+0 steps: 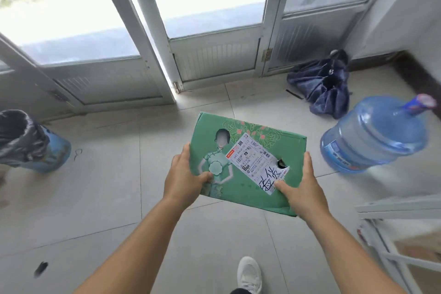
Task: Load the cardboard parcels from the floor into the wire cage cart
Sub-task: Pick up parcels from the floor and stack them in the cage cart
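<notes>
A green cardboard parcel point(253, 141) with a printed figure and a white shipping label is held above the tiled floor at the centre of the view. My left hand point(183, 174) grips its left edge, thumb on top. My right hand point(300, 188) grips its right near corner, thumb on the label. A small hole shows in the parcel's top beside the label. The wire cage cart point(393, 241) shows only as pale bars at the lower right, with brown cardboard visible inside it.
A large blue water jug point(372, 136) stands to the right of the parcel. A dark folded umbrella point(322, 86) lies by the glass doors point(210, 55). A blue bin with a black liner point(26, 143) stands at the left. My white shoe point(248, 274) is below.
</notes>
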Action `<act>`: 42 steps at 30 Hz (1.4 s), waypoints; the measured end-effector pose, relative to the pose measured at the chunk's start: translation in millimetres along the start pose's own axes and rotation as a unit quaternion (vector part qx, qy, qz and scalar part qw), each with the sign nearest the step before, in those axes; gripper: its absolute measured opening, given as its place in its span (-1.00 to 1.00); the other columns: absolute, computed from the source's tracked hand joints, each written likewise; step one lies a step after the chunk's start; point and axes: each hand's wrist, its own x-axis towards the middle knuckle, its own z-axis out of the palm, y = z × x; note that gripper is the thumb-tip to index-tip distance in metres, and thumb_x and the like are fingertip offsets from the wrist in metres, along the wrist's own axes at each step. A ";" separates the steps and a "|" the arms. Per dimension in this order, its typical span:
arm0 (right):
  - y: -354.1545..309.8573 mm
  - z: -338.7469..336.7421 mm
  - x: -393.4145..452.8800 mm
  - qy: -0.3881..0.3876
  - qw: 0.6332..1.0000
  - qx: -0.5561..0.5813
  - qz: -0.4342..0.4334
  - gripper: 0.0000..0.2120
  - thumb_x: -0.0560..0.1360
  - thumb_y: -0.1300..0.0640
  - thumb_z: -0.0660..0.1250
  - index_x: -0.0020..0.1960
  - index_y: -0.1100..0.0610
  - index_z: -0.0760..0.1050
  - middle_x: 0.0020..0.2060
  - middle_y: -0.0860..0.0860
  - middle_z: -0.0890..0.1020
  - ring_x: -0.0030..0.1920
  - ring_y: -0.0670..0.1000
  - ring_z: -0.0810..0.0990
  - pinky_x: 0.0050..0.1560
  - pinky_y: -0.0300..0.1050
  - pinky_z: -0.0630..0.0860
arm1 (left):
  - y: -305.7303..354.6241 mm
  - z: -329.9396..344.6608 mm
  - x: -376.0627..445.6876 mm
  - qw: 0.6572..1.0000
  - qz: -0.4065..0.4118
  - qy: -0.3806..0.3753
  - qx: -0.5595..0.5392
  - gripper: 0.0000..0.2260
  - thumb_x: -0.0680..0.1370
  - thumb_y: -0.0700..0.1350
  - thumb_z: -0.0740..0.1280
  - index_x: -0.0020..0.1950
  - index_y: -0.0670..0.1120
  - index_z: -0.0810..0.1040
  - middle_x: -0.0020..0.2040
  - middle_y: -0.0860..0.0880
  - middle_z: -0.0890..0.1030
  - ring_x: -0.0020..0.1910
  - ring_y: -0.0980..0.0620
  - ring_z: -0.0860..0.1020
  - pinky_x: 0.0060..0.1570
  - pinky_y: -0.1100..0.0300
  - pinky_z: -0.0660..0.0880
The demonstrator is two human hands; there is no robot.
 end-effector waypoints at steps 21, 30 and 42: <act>15.1 -263.3 -327.3 0.298 0.953 0.051 0.012 -0.04 0.50 -0.08 0.39 0.59 -0.11 -0.26 0.55 -0.06 0.19 0.44 0.09 0.35 0.16 0.00 0.47 | 218.8 -65.6 -262.7 0.939 0.335 -0.074 0.018 -0.23 0.38 0.06 0.50 0.50 0.12 0.20 0.21 0.02 0.57 0.11 -0.08 0.55 0.09 -0.06 0.53; 71.7 -361.6 -413.5 0.398 0.912 0.081 0.050 -0.06 0.50 -0.10 0.38 0.58 -0.14 -0.26 0.53 -0.04 0.24 0.28 0.12 0.50 0.07 0.04 0.56 | 318.0 -24.7 -362.8 0.892 0.434 -0.127 0.005 -0.29 0.38 0.04 0.52 0.46 0.12 0.27 0.14 0.05 0.61 0.02 -0.04 0.60 0.07 -0.01 0.55; 180.6 -488.8 -470.1 0.468 0.875 0.108 0.059 -0.09 0.50 -0.09 0.38 0.59 -0.11 -0.19 0.52 -0.04 0.26 0.36 0.08 0.44 0.17 -0.01 0.50 | 423.0 77.0 -487.6 0.852 0.497 -0.163 0.024 -0.31 0.43 0.03 0.49 0.48 0.04 0.26 0.11 0.02 0.61 -0.01 -0.08 0.59 0.07 0.02 0.54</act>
